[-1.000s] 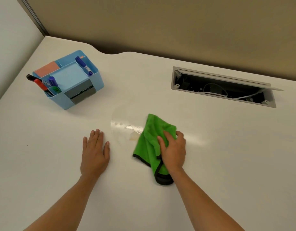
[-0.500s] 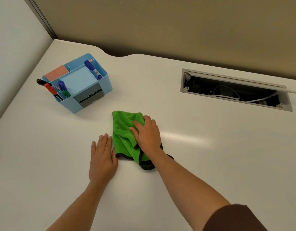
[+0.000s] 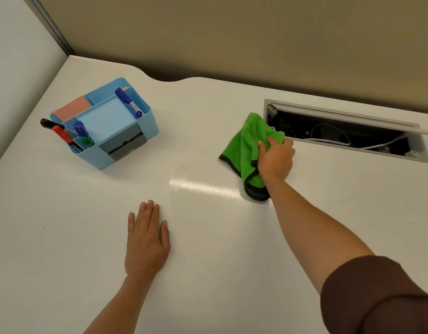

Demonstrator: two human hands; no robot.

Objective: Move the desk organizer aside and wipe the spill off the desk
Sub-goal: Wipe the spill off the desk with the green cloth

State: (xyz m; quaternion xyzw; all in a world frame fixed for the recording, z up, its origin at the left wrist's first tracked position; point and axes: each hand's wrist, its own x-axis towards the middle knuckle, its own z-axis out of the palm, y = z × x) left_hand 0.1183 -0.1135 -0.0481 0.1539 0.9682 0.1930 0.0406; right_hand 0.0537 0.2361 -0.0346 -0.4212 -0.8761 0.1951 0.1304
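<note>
Wiping looks close to finished, by my read. Right hand grips a bunched green cloth, pressed to the bench right beside the open cable hatch at the back right. Left hand lies flat on the bench, palm down, fingers together, holding nothing.

Organizer, blue, stands at the far left, well apart from the cloth, with markers upright in its front slots and a pink pad in the back. I judge the move-aside step done.

Bench middle, between organizer and cloth: I see only a pale streak of glare, no puddle or stain I can make out. A thin film could hide in that shine; I cannot tell.

What's left, as I judge it: a last pass near the hatch edge, keeping moisture out of the cables, then perhaps setting the cloth down.
</note>
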